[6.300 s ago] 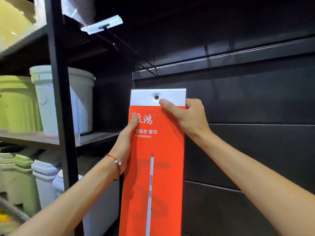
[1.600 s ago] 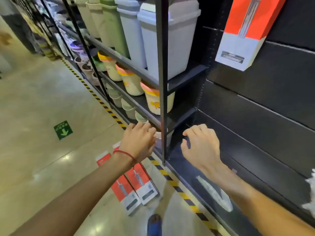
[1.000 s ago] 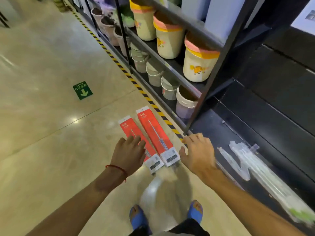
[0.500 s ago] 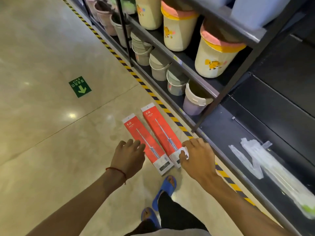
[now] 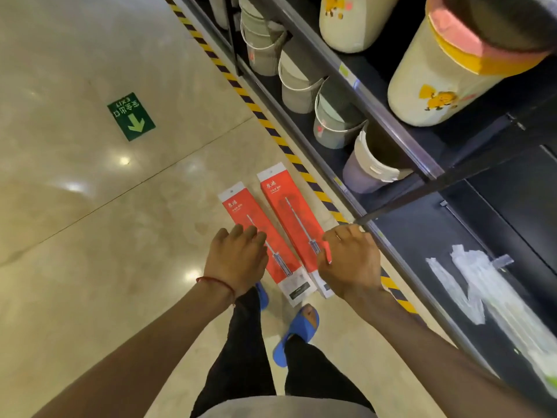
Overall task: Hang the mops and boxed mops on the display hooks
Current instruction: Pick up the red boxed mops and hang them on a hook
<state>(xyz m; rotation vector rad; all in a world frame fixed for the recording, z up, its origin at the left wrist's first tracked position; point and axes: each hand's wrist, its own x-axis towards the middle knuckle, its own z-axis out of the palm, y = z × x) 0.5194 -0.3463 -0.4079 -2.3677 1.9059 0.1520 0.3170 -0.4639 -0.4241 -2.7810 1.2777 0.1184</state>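
Two red boxed mops lie flat on the floor (image 5: 90, 267), side by side and parallel: left box (image 5: 259, 233) just ahead of your left hand (image 5: 238, 260), right box (image 5: 294, 218) just left of your right hand (image 5: 351, 263). Both hands palm-down, fingers loosely spread, holding nothing; left overlaps its box in view, right thumb sits at its box's edge, contact unclear. Striped tape (image 5: 289, 149) and shelf (image 5: 331, 70) with buckets run right of your right hand. Plastic-wrapped mop (image 5: 494, 300) lies on the base further right.
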